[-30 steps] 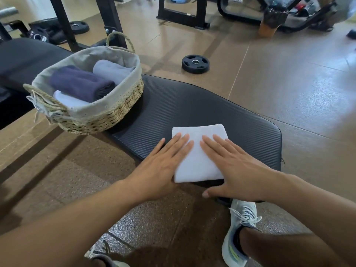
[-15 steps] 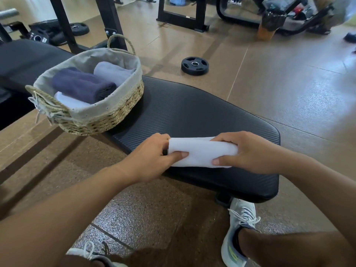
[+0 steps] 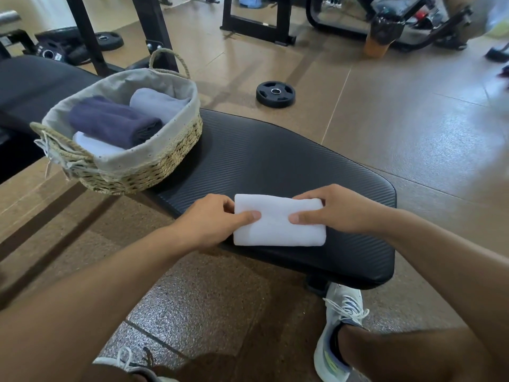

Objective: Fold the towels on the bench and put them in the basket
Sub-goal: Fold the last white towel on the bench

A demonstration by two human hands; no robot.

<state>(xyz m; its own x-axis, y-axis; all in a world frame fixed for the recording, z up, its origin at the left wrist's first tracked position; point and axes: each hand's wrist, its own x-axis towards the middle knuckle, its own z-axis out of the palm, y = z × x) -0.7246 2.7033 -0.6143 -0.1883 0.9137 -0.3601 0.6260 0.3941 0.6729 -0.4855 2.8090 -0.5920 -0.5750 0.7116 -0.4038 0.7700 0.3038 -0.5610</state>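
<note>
A white towel [image 3: 278, 226], folded into a small rectangle, lies near the front edge of the black padded bench [image 3: 275, 161]. My left hand [image 3: 212, 220] pinches its left end, thumb on top. My right hand [image 3: 336, 209] pinches its right end the same way. A woven basket [image 3: 143, 172] with a grey cloth lining stands on the bench to the left, about a hand's width beyond the towel. Inside it lie a rolled dark blue towel [image 3: 110, 124], a light grey one [image 3: 157, 102] and a white one [image 3: 93, 144].
A black weight plate [image 3: 275, 93] lies on the brown floor behind the bench. Black rack posts [image 3: 154, 28] rise behind the basket, with more plates [image 3: 108, 40] at the far left. My shoes [image 3: 336, 334] are on the floor under the bench's front edge.
The towel, flat under both open palms a second ago, has been folded over into a narrower rectangle. Both hands now pinch its ends.
</note>
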